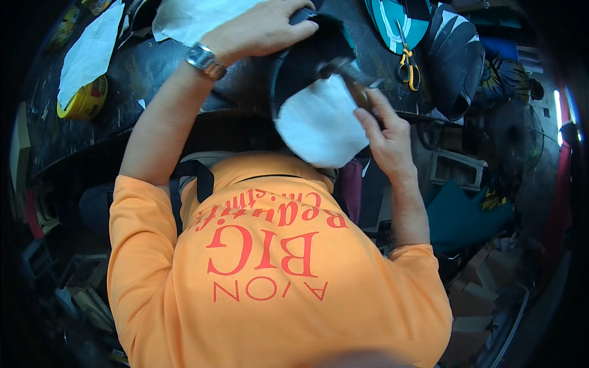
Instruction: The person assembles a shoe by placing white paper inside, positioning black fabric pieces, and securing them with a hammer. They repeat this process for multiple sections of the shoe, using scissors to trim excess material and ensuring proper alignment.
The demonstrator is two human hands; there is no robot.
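Note:
My left hand (267, 29), with a metal watch on its wrist, reaches across the far table and grips the upper edge of a dark, curved piece (287, 76), stiff like leather or fabric. A white rounded panel (323, 122) covers its lower part and hangs over the table's near edge. My right hand (388, 132) is closed around the handle of what looks like a hammer (356, 72). Its metal head is smeared by motion and lies over the dark piece, just above the white panel. I cannot tell whether the head touches the piece.
Yellow-handled scissors (406, 66) lie beside a teal-and-white piece (399, 21). A stack of dark curved pieces (453, 67) stands at the far right. A yellow tin (86, 101) and white sheets (92, 52) are at the left. A fan (518, 135) stands beyond the table's right end.

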